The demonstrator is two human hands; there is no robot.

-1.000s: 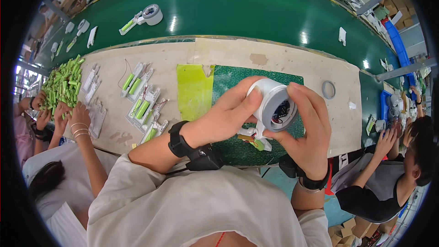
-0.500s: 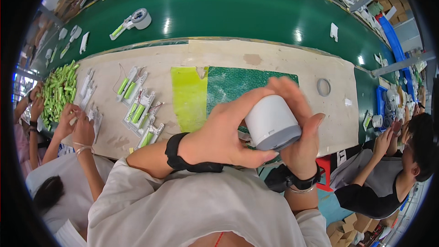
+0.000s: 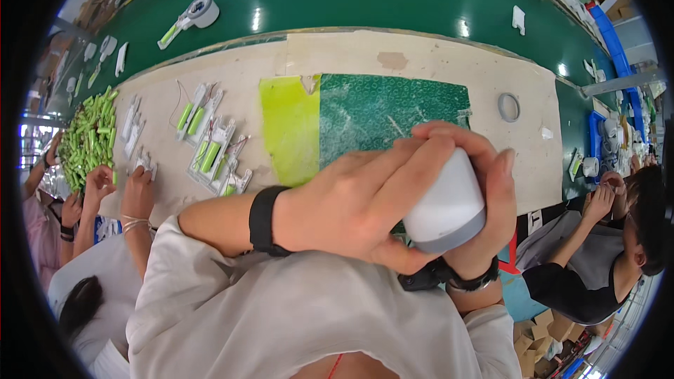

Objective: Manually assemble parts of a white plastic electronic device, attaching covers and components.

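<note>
Light grey short sleeves, black wristbands on both wrists

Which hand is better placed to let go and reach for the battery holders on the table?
Probably the left hand: the battery holders lie on its side, while the right hand cups the white cylinder from the right.

Bright overhead light, white glare spots on the glossy green conveyor belt (image 3: 365, 0); sharp centre, heavy fisheye bending, black rim.
</note>
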